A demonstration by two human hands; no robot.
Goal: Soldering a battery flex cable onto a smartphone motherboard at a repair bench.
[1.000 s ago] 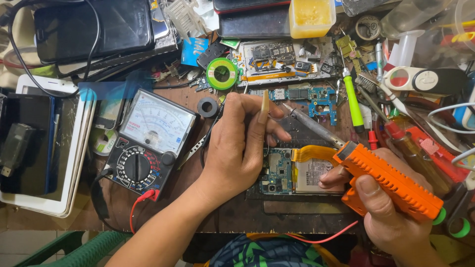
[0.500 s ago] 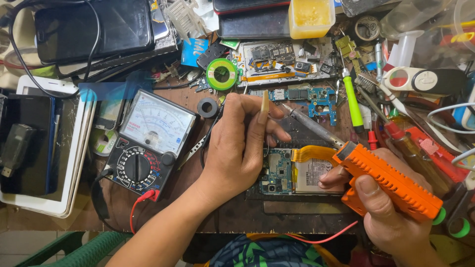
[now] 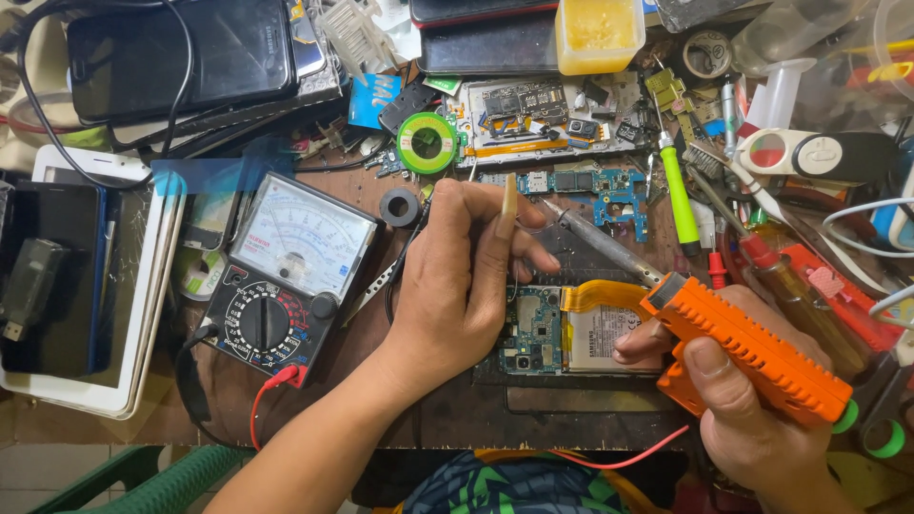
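My left hand (image 3: 466, 286) hovers over an opened phone (image 3: 571, 333) with its circuit board and battery exposed. Its fingers are pinched together on what looks like a thin wire that runs down to the board. My right hand (image 3: 752, 419) grips an orange soldering iron (image 3: 752, 352) by its handle. The iron's metal tip (image 3: 595, 238) points up and left, past my left fingers and above the phone. My right fingertips rest on the phone's right edge.
An analog multimeter (image 3: 286, 276) with red and black leads lies to the left. Beyond it are a white tablet (image 3: 105, 381) and stacked phones (image 3: 181, 57). A green solder spool (image 3: 427, 143), loose circuit boards (image 3: 590, 186), a yellow flux tub (image 3: 597, 33) and screwdrivers (image 3: 678, 195) crowd the back and right.
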